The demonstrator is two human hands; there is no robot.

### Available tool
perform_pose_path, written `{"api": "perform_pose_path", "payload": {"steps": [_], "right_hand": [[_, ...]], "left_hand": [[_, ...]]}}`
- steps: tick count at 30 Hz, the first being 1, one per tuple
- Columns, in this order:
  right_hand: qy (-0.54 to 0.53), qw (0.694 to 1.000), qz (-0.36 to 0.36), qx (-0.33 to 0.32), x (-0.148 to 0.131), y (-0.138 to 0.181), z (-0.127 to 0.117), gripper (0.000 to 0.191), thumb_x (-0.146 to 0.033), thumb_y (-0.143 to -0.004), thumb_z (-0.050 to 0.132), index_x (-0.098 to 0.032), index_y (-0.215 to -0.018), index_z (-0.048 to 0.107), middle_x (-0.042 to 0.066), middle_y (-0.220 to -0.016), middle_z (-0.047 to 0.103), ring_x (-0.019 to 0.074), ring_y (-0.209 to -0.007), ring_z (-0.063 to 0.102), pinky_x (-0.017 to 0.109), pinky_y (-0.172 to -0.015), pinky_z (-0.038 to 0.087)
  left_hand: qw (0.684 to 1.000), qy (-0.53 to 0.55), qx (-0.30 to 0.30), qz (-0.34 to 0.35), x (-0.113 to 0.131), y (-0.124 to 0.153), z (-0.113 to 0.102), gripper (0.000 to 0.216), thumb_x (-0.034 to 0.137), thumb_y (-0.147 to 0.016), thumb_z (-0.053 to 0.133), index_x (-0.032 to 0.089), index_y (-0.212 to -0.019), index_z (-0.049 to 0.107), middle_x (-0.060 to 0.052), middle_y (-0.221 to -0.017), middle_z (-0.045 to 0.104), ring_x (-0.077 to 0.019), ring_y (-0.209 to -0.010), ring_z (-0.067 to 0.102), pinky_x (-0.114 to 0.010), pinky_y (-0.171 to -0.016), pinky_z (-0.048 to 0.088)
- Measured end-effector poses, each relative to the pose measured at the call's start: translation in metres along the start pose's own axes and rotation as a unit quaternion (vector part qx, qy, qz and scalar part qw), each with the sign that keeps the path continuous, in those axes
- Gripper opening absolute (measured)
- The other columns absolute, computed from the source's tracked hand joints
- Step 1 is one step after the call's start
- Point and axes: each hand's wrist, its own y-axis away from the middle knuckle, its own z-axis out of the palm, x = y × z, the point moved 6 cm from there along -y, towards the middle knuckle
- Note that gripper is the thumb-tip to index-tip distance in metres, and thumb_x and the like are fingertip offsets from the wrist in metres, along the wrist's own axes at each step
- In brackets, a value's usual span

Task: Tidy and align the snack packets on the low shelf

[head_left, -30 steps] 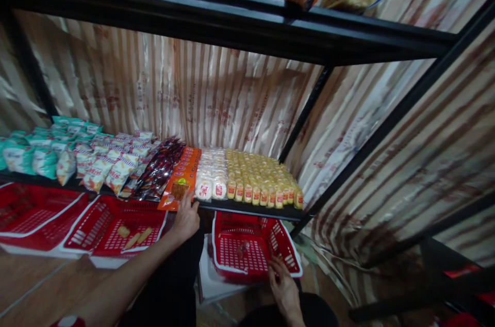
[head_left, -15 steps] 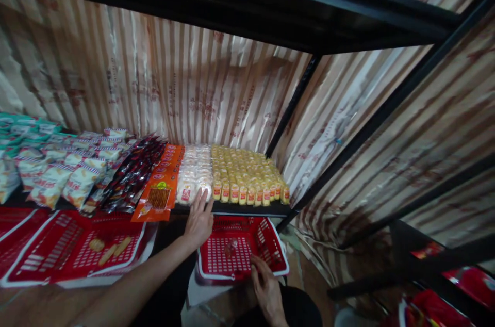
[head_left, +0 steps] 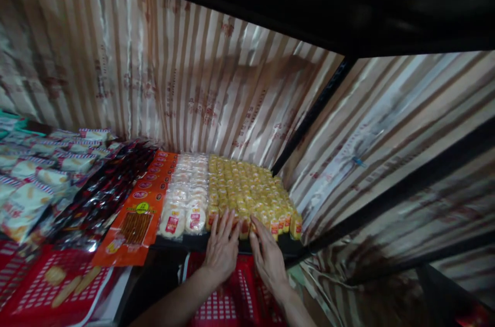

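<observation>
The yellow snack packs stand in close rows at the right end of the black shelf, filling it from near the back edge to the front edge, and both hands are at the front row: the left hand lies against it with fingers stretched out and its grip wide, while the right hand is just beside it with fingers bent at the packs, its grip too hidden to tell whether it holds one. Left of them along the shelf lie white cracker packs and an orange packet overhanging the front edge, with a red basket below the hands.
</observation>
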Motion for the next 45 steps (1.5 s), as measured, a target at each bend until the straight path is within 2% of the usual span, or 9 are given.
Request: {"api": "perform_pose_path", "payload": {"steps": [6, 8, 11, 13, 17, 23, 33, 38, 45], "right_hand": [[0.091, 0.984, -0.099, -0.12, -0.022, -0.099, 0.042, 0.047, -0.039, -0.094, 0.032, -0.024, -0.138, 0.039, 0.006, -0.151, 0.025, 0.0252, -0.142, 0.012, 0.049, -0.111, 0.028], [0.112, 0.971, -0.104, -0.183, -0.026, -0.112, 0.063, 0.049, -0.041, -0.094, 0.032, -0.025, -0.139, 0.036, 0.007, -0.152, 0.02, 0.0286, -0.142, 0.01, 0.054, -0.11, 0.025], [0.107, 0.962, -0.114, -0.222, -0.028, -0.117, 0.08, 0.045, -0.042, -0.094, 0.031, -0.027, -0.135, 0.042, 0.006, -0.147, 0.034, 0.0261, -0.14, 0.022, 0.05, -0.109, 0.027], [0.102, 0.962, -0.117, -0.225, -0.026, -0.119, 0.082, 0.045, -0.043, -0.094, 0.029, -0.028, -0.136, 0.042, 0.005, -0.147, 0.035, 0.0242, -0.139, 0.024, 0.048, -0.109, 0.027], [0.099, 0.962, -0.124, -0.224, -0.021, -0.13, 0.083, 0.047, -0.043, -0.094, 0.03, -0.028, -0.139, 0.036, 0.004, -0.152, 0.021, 0.0239, -0.142, 0.014, 0.048, -0.111, 0.022], [0.096, 0.958, -0.101, -0.25, -0.008, -0.146, 0.103, 0.05, -0.044, -0.094, 0.029, -0.026, -0.141, 0.033, 0.008, -0.151, 0.024, 0.0259, -0.141, 0.015, 0.05, -0.11, 0.022], [0.101, 0.954, -0.057, -0.278, -0.005, -0.191, 0.123, 0.058, -0.049, -0.093, 0.022, -0.023, -0.144, 0.023, 0.006, -0.154, 0.006, 0.0229, -0.143, 0.0, 0.045, -0.114, 0.006], [0.092, 0.948, -0.038, -0.304, 0.001, -0.201, 0.136, 0.061, -0.052, -0.092, 0.016, -0.021, -0.143, 0.027, 0.007, -0.154, 0.012, 0.0217, -0.143, 0.003, 0.043, -0.114, 0.005], [0.082, 0.951, -0.001, -0.299, 0.009, -0.219, 0.144, 0.062, -0.054, -0.092, 0.013, -0.023, -0.145, 0.019, 0.007, -0.155, 0.006, 0.0232, -0.143, 0.003, 0.045, -0.113, 0.003]], "left_hand": [[0.999, -0.007, 0.041, -0.024, -0.009, -0.007, 0.016, 0.044, 0.021, -0.084, 0.047, 0.024, -0.127, 0.051, -0.008, -0.134, 0.051, -0.0271, -0.133, 0.034, -0.05, -0.107, 0.029], [0.998, -0.009, 0.047, -0.037, -0.01, -0.008, 0.021, 0.041, 0.021, -0.082, 0.048, 0.026, -0.122, 0.055, -0.007, -0.128, 0.056, -0.0281, -0.129, 0.039, -0.051, -0.106, 0.03], [0.997, -0.016, 0.052, -0.061, -0.008, -0.01, 0.028, 0.036, 0.021, -0.081, 0.048, 0.026, -0.115, 0.059, -0.006, -0.122, 0.06, -0.0284, -0.124, 0.044, -0.052, -0.105, 0.031], [0.995, -0.024, 0.062, -0.072, -0.004, -0.011, 0.032, 0.034, 0.021, -0.08, 0.049, 0.025, -0.112, 0.061, -0.007, -0.12, 0.061, -0.0285, -0.123, 0.045, -0.053, -0.105, 0.031], [0.994, -0.038, 0.076, -0.062, 0.005, -0.008, 0.042, 0.037, 0.022, -0.079, 0.049, 0.021, -0.115, 0.058, -0.011, -0.126, 0.056, -0.029, -0.126, 0.041, -0.053, -0.104, 0.031], [0.996, -0.022, 0.067, -0.049, 0.004, -0.005, 0.052, 0.042, 0.022, -0.08, 0.05, 0.03, -0.121, 0.053, -0.009, -0.136, 0.047, -0.0283, -0.133, 0.03, -0.053, -0.104, 0.028], [0.985, -0.031, 0.145, -0.092, 0.003, -0.015, 0.049, 0.037, 0.03, -0.08, 0.056, 0.032, -0.117, 0.057, -0.008, -0.133, 0.048, -0.029, -0.129, 0.035, -0.051, -0.104, 0.027], [0.987, -0.065, 0.107, -0.097, 0.003, -0.022, 0.051, 0.044, 0.042, -0.077, 0.06, 0.029, -0.119, 0.057, -0.007, -0.132, 0.05, -0.029, -0.126, 0.038, -0.05, -0.104, 0.026], [0.99, -0.076, 0.095, -0.075, 0.003, -0.018, 0.056, 0.047, 0.04, -0.079, 0.057, 0.026, -0.124, 0.055, -0.012, -0.133, 0.051, -0.03, -0.129, 0.036, -0.051, -0.107, 0.02]]}}
